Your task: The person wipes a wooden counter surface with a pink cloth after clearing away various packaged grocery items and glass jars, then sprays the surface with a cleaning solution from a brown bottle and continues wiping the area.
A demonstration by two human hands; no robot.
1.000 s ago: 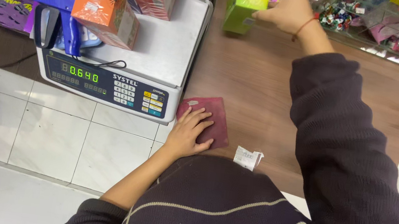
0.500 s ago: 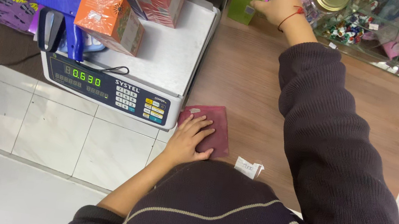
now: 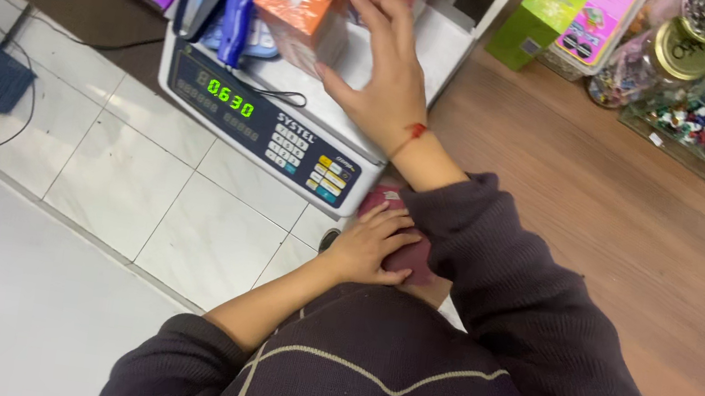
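Weighing in progress: boxes, incl. orange box, sit on scale, upper centre of frame; readout lit. Nothing removed yet.
R hand: fingers spread wide, flat, tips touching orange box, no grip.
L hand: fingers loosely extended, pressing maroon booklet on counter, frame centre.

A wooden counter carries a white weighing scale at left, a maroon booklet near, and a green box far.
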